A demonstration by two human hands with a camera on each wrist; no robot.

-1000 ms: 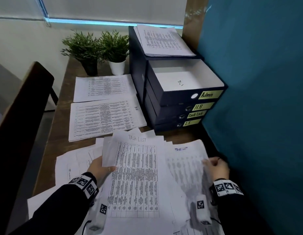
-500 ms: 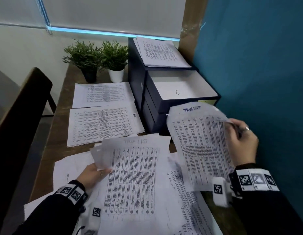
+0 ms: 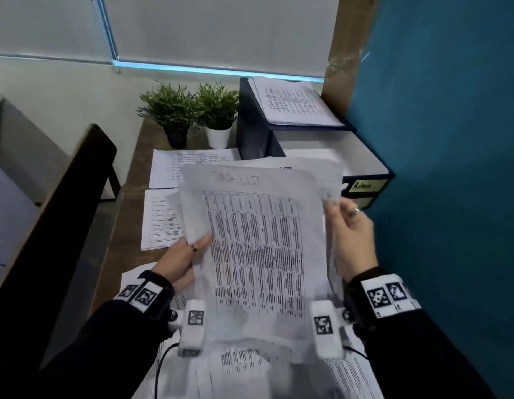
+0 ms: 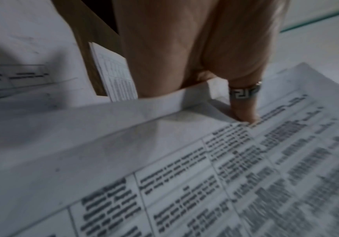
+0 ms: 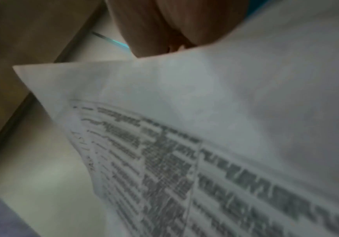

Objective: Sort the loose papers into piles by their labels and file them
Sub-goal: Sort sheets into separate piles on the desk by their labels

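Note:
Both hands hold up a bunch of printed sheets (image 3: pixel 258 249) headed "Task List" in front of me, above the desk. My left hand (image 3: pixel 189 254) pinches the left edge, thumb on the printed face; the ringed thumb (image 4: pixel 243 102) presses the sheet (image 4: pixel 205 168) in the left wrist view. At the right edge my right hand (image 3: pixel 347 226) grips the bunch, fingers curled behind it. The right wrist view is filled by the blurred sheets (image 5: pixel 215 144). More loose papers (image 3: pixel 250 367) lie on the desk under my wrists.
A dark drawer unit (image 3: pixel 258 133) stands at the back right, its top drawer (image 3: pixel 365 165) labelled Admin pulled out, a paper pile (image 3: pixel 296 102) on top. Two sorted piles (image 3: pixel 169 168) (image 3: pixel 160 220) lie on the desk's left. Two potted plants (image 3: pixel 192 110) behind; chair back (image 3: pixel 62 203) left; blue wall right.
My right hand lifted a sheet from the desk's right side and brought it against the sheets in my left hand. Both hands have raised the bunch off the desk.

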